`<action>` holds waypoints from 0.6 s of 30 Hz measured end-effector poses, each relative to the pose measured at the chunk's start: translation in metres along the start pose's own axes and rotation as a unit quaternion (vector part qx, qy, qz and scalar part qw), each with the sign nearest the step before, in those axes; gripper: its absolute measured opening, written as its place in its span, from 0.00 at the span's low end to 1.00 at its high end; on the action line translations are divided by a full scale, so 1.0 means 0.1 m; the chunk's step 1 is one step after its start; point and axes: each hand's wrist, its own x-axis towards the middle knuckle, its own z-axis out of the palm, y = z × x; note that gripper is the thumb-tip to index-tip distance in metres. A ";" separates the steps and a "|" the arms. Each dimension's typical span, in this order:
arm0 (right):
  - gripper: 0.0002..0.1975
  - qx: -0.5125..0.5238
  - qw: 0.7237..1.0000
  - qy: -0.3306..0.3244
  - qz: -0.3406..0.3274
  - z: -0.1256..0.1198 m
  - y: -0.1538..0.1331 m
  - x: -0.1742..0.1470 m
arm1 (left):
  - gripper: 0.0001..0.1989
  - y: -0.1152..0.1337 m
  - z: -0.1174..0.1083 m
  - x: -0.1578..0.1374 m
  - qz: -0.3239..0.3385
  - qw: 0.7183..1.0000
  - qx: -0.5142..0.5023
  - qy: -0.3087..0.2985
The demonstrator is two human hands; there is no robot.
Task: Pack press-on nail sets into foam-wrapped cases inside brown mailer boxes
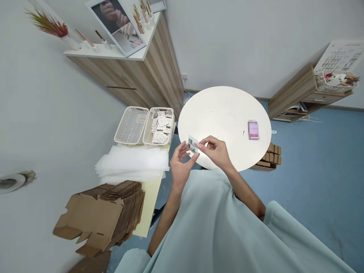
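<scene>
Between my two hands, over the near left edge of the round white table [224, 110], is a small flat clear pack with teal and pink pieces [193, 144]. My left hand [181, 163] grips its left and lower edge between thumb and fingers. The thumb and forefinger of my right hand [215, 151] pinch its right edge. The pack is tilted, and its small pieces are too fine to name. A blurred purple and pink rectangle [253, 130] lies on the right part of the table.
To the left, a basket with white packets [160, 129] stands beside another white basket [131, 125]. White foam sheets [132, 163] and flattened cardboard boxes [96, 216] lie nearer. A wooden cabinet [122, 76] stands behind; small brown boxes [271, 155] are right of the table.
</scene>
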 end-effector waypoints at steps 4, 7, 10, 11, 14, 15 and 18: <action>0.22 -0.012 1.000 0.019 0.005 -0.02 0.01 0.05 | 0.35 0.01 0.00 -0.02 0.001 1.000 -0.019 0.019; 0.23 0.010 1.000 0.000 0.029 -0.09 0.03 0.10 | 0.28 0.05 -0.03 -0.02 -0.016 0.998 -0.034 0.042; 0.24 0.028 0.999 -0.024 0.037 -0.15 0.04 0.14 | 0.25 0.09 -0.04 -0.02 -0.026 0.998 -0.043 0.040; 0.25 0.032 0.999 -0.027 0.035 -0.16 0.04 0.14 | 0.24 0.10 -0.04 -0.02 -0.025 0.998 -0.044 0.038; 0.27 0.047 0.998 -0.040 0.033 -0.18 0.01 0.15 | 0.24 0.11 -0.04 -0.03 -0.012 0.998 -0.033 0.045; 0.29 0.055 0.996 -0.051 0.041 -0.19 0.00 0.15 | 0.23 0.11 -0.04 -0.03 -0.002 0.999 -0.024 0.049; 0.36 0.079 0.984 -0.120 0.102 -0.24 -0.01 0.16 | 0.19 0.09 -0.06 -0.03 0.044 0.998 0.011 0.052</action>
